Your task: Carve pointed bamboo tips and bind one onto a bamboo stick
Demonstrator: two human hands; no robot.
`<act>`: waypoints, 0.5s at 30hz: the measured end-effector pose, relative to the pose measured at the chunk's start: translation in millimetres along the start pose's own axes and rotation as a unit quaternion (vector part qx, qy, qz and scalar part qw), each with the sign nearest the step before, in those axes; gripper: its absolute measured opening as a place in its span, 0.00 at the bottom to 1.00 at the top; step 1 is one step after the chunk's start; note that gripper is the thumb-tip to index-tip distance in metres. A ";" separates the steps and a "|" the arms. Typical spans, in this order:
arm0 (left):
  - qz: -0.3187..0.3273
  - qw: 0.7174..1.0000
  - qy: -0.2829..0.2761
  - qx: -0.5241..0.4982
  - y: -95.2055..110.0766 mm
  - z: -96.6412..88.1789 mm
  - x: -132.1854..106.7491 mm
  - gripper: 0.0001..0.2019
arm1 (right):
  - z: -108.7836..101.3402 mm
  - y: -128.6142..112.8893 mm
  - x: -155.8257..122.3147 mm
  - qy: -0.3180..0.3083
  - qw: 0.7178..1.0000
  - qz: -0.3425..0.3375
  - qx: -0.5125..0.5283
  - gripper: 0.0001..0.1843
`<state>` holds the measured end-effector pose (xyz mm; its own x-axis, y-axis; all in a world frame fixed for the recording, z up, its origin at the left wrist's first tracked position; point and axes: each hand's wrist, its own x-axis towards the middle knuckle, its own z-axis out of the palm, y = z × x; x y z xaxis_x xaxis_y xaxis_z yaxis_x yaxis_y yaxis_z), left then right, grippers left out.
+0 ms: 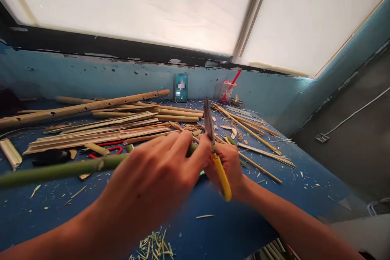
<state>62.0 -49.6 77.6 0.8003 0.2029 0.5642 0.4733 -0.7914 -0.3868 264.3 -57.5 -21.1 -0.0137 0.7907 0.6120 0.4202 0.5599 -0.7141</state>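
My left hand (155, 174) is wrapped round a green bamboo stalk (82, 168), which runs out to the left edge of the view. My right hand (227, 162) is closed on a pair of scissors (222, 174) with a yellow handle, the dark blades pointing up and away. Both hands meet over the blue table (237, 227), and the left fingers reach to the base of the blades. Where the blades meet the stalk is hidden by my fingers.
Split bamboo strips (100, 132) and a long dry bamboo pole (85, 107) lie at the back left. Red looped handles (117, 150) lie behind the stalk. A phone (181, 87) and a cup with a straw (228, 91) stand by the wall. Shavings (155, 245) lie in front.
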 end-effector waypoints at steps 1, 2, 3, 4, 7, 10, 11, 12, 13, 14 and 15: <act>-0.006 1.000 -0.001 -0.009 -0.2 -0.8 -0.4 0.15 | 1.4 1.8 -1.1 0.001 1.000 0.006 0.003 0.32; -0.020 1.000 0.001 -0.009 -1.9 -2.3 -1.1 0.12 | 2.6 3.5 -2.1 0.000 1.000 0.012 0.008 0.31; -0.041 0.999 0.005 -0.004 -5.1 -4.6 -2.1 0.10 | 3.5 4.9 -2.9 -0.002 1.000 0.017 0.015 0.31; -0.060 0.998 0.005 -0.002 -9.4 -7.3 -3.3 0.09 | 4.0 5.9 -3.4 -0.004 0.999 0.023 0.023 0.30; -0.086 0.996 0.017 -0.013 -24.1 -14.8 -7.3 0.11 | 3.3 6.1 -3.9 -0.025 0.998 0.025 0.054 0.31; -0.078 0.996 0.015 -0.050 -30.9 -17.1 -9.0 0.09 | 1.1 3.4 -4.0 -0.069 0.994 0.015 0.081 0.33; -0.079 0.995 0.014 -0.058 -30.7 -16.8 -8.9 0.08 | 0.6 2.2 -4.1 -0.084 0.993 0.013 0.087 0.34; -0.080 0.995 0.011 -0.065 -29.6 -16.3 -8.6 0.07 | 0.3 1.0 -4.4 -0.098 0.991 0.009 0.091 0.35; -0.081 0.994 0.012 -0.071 -28.0 -15.7 -8.2 0.07 | 0.2 -0.2 -4.7 -0.108 0.990 0.006 0.095 0.35; -0.081 0.994 0.010 -0.078 -26.3 -15.1 -7.7 0.06 | 0.4 -1.4 -5.1 -0.115 0.989 0.001 0.097 0.36; -0.077 0.993 0.008 -0.084 -24.8 -14.6 -7.2 0.06 | 0.7 -2.6 -5.5 -0.120 0.988 -0.002 0.099 0.36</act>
<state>39.1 -39.9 93.7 0.7165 0.3218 0.6189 0.5208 -0.8371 -0.1676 262.7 -63.1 -22.8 -0.2399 0.8105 0.5344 0.2351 0.5826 -0.7780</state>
